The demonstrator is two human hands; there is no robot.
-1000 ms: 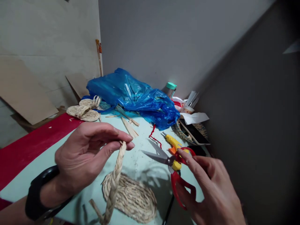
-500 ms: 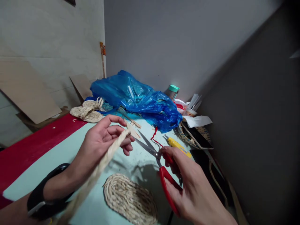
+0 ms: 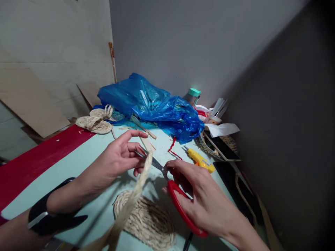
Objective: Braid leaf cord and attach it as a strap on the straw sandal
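My left hand (image 3: pixel 119 160) pinches the upper end of a pale straw braid (image 3: pixel 136 190) that rises from the bottom of the view. My right hand (image 3: pixel 202 200) grips red-handled scissors (image 3: pixel 172 190), its fingers through the loops. The blades reach left to the braid's tip, right at my left fingers. Below them a coiled oval straw mat (image 3: pixel 149 221) lies flat on the pale green table (image 3: pixel 86 164). A black watch (image 3: pixel 48 218) sits on my left wrist.
A crumpled blue plastic bag (image 3: pixel 151 106) lies at the back of the table. Woven straw pieces (image 3: pixel 95 122) rest at the back left by a red surface (image 3: pixel 31 160). A yellow glue gun (image 3: pixel 200 160), a teal-lidded jar (image 3: pixel 193 96), papers and a dark tray (image 3: pixel 222 146) crowd the right.
My right hand picked the scissors up off the table and brought the blades left to the braid's tip. My left hand turned the braid's end toward them.
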